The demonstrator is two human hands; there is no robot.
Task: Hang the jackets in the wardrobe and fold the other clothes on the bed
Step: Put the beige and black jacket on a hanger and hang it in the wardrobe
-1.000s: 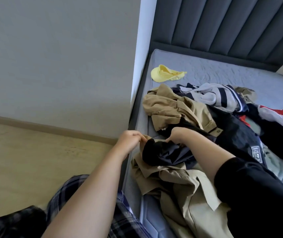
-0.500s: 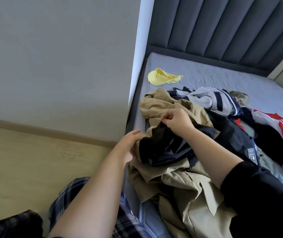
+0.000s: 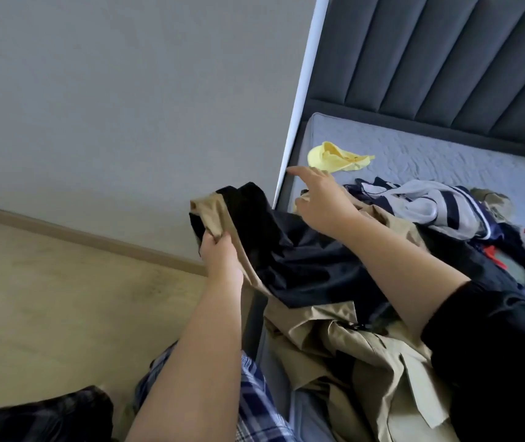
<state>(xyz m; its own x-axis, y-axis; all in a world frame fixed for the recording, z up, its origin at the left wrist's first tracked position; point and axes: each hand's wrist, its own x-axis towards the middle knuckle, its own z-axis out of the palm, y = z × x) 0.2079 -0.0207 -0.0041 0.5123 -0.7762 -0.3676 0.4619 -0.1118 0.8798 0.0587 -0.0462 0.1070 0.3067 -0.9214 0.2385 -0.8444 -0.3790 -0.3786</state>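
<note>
At the bed's (image 3: 446,161) left edge, frame centre: left hand (image 3: 219,253) grips a bunched fold of the tan jacket (image 3: 382,362), lifted off the pile, with dark navy fabric (image 3: 302,260) draped against it (lining or separate garment, can't tell). Right hand (image 3: 321,205) hovers at 2 o'clock of the left, fingers spread wide, holding nothing. Rest of the jacket lies crumpled at 5 o'clock on the bed. Striped top (image 3: 430,205) at 3 o'clock. Yellow garment (image 3: 334,157) lies alone on the mattress at 1 o'clock, near the headboard (image 3: 446,74).
</note>
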